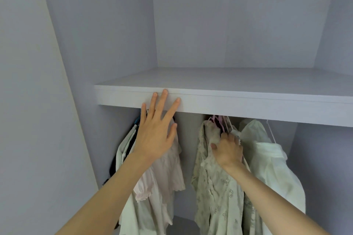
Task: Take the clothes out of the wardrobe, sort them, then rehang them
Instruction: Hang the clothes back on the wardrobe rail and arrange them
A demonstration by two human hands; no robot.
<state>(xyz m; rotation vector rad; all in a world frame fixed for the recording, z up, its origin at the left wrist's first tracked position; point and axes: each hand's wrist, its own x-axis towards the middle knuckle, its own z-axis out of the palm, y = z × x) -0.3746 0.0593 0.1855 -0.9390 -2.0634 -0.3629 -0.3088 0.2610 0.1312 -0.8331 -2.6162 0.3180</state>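
Clothes (215,187) hung under the shelf (248,105) while the left hand (155,135), fingers spread, lay against its front edge and the right hand (228,150) gripped the floral garment's hanger (219,122).

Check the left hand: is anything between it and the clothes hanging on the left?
Nothing visible. The left hand is open, fingers spread in front of the shelf edge, directly before the pink top. The right hand grips the hangers of the middle group.
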